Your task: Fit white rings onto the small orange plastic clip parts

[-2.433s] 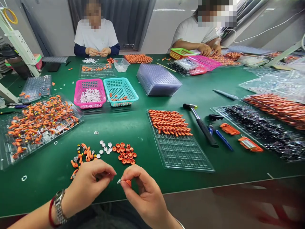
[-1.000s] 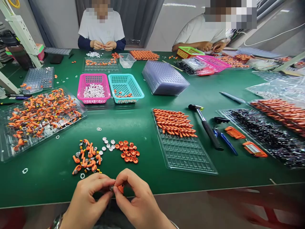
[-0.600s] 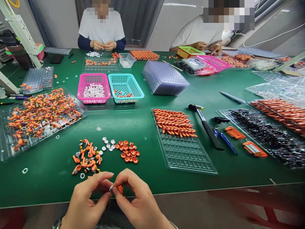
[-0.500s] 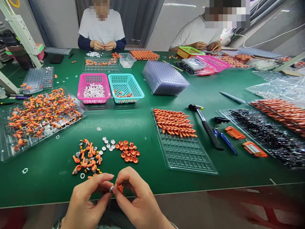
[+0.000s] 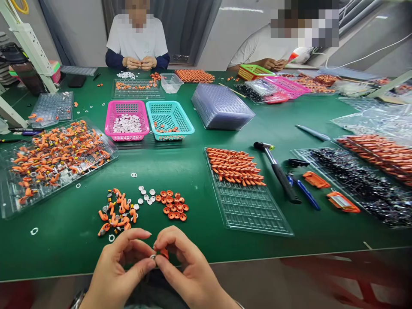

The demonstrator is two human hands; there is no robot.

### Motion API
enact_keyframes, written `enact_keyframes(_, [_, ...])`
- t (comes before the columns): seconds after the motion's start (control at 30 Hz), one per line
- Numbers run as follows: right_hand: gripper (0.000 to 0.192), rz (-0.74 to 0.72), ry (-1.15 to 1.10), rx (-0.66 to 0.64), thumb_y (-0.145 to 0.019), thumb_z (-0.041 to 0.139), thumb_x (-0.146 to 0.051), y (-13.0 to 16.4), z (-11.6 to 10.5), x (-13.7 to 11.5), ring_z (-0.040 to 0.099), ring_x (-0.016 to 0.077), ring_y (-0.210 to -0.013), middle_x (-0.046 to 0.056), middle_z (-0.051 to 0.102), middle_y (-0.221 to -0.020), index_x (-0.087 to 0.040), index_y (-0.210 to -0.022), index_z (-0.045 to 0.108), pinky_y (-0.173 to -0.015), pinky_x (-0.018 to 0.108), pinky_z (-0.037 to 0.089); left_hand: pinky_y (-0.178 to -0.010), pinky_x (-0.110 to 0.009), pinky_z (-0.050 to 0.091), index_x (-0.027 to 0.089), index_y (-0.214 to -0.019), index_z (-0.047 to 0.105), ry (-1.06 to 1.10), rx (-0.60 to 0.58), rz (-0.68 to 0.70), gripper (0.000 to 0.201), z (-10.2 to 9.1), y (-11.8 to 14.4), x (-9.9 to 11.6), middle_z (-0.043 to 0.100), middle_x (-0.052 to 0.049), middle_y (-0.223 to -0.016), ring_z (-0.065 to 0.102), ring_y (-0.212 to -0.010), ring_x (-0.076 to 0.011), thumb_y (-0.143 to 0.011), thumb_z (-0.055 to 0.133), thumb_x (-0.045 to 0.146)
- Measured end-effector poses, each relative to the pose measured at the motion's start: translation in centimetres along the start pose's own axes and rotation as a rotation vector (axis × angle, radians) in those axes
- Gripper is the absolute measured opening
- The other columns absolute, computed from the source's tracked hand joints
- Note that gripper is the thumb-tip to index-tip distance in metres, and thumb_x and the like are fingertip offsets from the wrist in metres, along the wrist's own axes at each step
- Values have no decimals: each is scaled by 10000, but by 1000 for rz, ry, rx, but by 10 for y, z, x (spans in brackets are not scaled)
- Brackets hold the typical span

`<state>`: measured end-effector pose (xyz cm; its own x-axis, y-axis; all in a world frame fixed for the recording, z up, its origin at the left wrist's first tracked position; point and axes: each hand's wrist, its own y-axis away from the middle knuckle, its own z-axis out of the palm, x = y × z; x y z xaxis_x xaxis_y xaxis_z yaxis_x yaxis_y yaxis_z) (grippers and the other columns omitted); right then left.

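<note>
Both hands have crept closer together at the table edge. The left hand [image 5: 117, 270] and right hand [image 5: 188, 270] pinch one small orange plastic piece with a silver ring [image 5: 160, 255] between fingertips.

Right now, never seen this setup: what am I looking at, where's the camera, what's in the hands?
There is no machine here: one camera sits on a person's head and looks down at their own two bare hands at the near edge of a green table. The left hand and right hand meet fingertip to fingertip, pinching a small orange part with a silvery bit between them. Just beyond lie loose orange pieces, orange caps, and a clear tray partly filled with orange parts. A hammer lies to the right. Two other people work across the table.
</note>
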<state>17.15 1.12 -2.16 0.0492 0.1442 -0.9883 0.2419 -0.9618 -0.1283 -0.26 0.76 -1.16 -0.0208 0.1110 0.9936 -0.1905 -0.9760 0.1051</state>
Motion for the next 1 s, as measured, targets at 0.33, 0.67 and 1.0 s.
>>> enact_keyframes(0.33, [319,-18,-46,-248,-871,652,-109,0,-21,-7,659,205,-968,52,705,-1061,-255,-1154,661,-851,306,528,-622,-152,509,244,-864,560,-24,31,-25,143,-5,-2,0,676,61,-751,634,-665,-92,-832,658,145])
enact_keyframes(0.67, [159,-8,-86,-111,-822,694,-81,0,-4,9,667,162,-760,27,724,-842,-198,-929,706,-716,234,527,-653,-197,544,207,-844,632,-33,-45,-184,153,-11,-5,20,697,20,-757,658,-691,-129,-813,752,295])
enact_keyframes(1.0, [154,180,-377,-31,-832,738,-196,6,13,20,650,135,-779,1,678,-858,-220,-934,625,-719,214,509,-788,-199,579,289,-977,666,-242,-133,275,271,-12,0,24,705,15,-974,699,-882,-144,-833,678,59])
